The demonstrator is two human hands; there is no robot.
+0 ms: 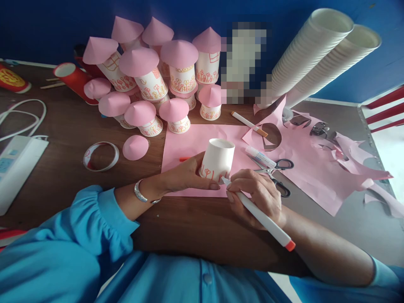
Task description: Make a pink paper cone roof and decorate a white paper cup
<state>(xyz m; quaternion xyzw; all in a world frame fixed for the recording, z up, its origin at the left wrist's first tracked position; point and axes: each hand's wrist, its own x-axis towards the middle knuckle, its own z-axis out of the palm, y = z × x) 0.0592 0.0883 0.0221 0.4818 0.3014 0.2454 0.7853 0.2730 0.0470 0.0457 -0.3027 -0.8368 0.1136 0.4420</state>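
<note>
My left hand (186, 174) is wrapped round a white paper cup (217, 158) that stands upside down on a pink paper sheet (189, 145). Small orange flowers are drawn along the cup's lower edge. My right hand (257, 195) grips a white marker with an orange end (265, 221), and its tip touches the cup's lower right side. A silver bracelet (140, 193) sits on my left wrist. Both arms wear bright blue sleeves.
Several decorated cups with pink cone roofs (158, 80) stand behind. Scissors (274, 170), a glue stick (260, 155), another marker (249, 124) and pink paper scraps (331, 164) lie to the right. Two long stacks of white cups (315, 54) lean at the back right. A power strip (15, 166) lies at the left.
</note>
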